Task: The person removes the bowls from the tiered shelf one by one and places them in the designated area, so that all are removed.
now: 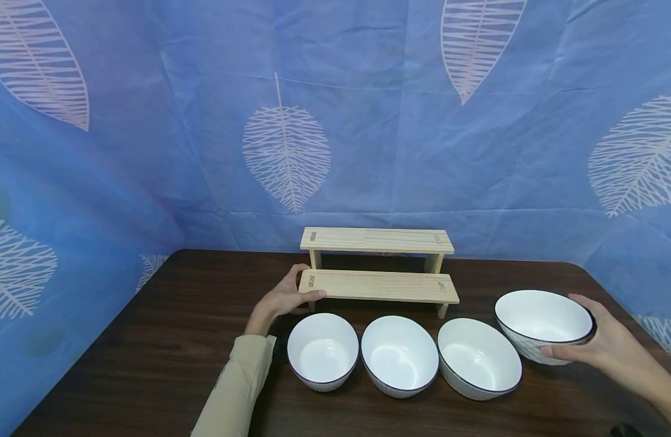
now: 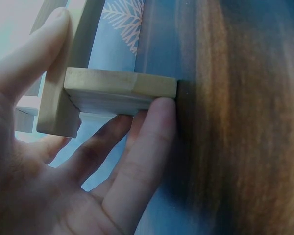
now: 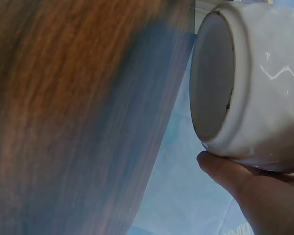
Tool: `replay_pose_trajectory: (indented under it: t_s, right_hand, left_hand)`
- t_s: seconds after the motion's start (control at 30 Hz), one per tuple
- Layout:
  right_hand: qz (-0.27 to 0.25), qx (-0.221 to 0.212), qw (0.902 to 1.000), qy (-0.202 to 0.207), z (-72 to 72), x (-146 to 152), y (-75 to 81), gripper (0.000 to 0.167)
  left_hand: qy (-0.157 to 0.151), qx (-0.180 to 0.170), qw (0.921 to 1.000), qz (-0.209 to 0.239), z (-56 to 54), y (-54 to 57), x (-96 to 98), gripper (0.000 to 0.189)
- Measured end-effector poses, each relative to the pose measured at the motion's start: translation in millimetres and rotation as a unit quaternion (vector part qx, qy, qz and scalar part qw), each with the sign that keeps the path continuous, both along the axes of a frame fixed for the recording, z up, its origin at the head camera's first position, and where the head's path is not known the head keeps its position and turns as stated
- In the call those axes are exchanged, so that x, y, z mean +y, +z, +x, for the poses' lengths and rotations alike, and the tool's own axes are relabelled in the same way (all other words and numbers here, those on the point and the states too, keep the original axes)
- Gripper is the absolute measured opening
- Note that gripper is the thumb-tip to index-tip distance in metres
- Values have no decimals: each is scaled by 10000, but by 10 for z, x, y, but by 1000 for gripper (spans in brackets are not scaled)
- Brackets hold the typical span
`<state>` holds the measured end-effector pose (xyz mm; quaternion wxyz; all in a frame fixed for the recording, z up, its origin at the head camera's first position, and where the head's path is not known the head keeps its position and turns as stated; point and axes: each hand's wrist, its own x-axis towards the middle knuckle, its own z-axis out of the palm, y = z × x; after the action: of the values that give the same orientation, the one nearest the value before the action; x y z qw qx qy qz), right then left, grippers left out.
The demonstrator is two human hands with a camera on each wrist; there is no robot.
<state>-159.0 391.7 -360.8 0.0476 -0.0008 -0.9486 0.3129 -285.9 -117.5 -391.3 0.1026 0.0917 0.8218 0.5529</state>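
Observation:
A light wooden two-step stand [image 1: 379, 285] is on the dark table. At the left end of its lower board, my left hand [image 1: 286, 294] grips it, thumb over the top. The left wrist view shows fingers of this hand against the board's support leg [image 2: 120, 88]. My right hand [image 1: 605, 340] holds a white dark-rimmed bowl [image 1: 544, 318] by its right side, thumb along the near wall. In the right wrist view the bowl's base [image 3: 215, 73] shows, raised off the table. Its far-side fingers are mostly hidden.
Three similar white bowls, a left one [image 1: 323, 349], a middle one [image 1: 399, 355] and a right one [image 1: 480, 358], line up in front of the stand. Behind the table [image 1: 149, 364] hangs a blue cloth [image 1: 357, 152] with white leaf prints. A small dark object [image 1: 625, 430] shows at bottom right.

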Motion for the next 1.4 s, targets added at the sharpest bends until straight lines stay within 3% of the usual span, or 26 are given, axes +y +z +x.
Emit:
replay_pose_trajectory:
  t_s: [0.27,0.53,0.77,1.03,1.17,1.4]
  right_hand:
    - [-149,-196,9996,137,21,28,-54,115]
    - [50,-321,9994,90,63,65,-63,111]
    - [-40,-579,9982,130,133,186,-166,108]
    - [141,-137,9994,285,243,257,-307,110]
    - [-10,-206,9988,443,293,301,-377,108]
    - [175,-311,9965,751,315,379,-496,103]
  left_hand:
    - [-52,-61,9999,66,-2,-2,17,74]
    - [-44,-24,10000,18,-28,-2,12,74]
    - [-61,-17,10000,-69,-15,-14,15,75]
    - [-72,-48,10000,-13,1,7,12,75]
    - [-97,-59,9999,-25,7,2,4,76]
    - [-107,-53,9999,60,5,-39,-33,75]
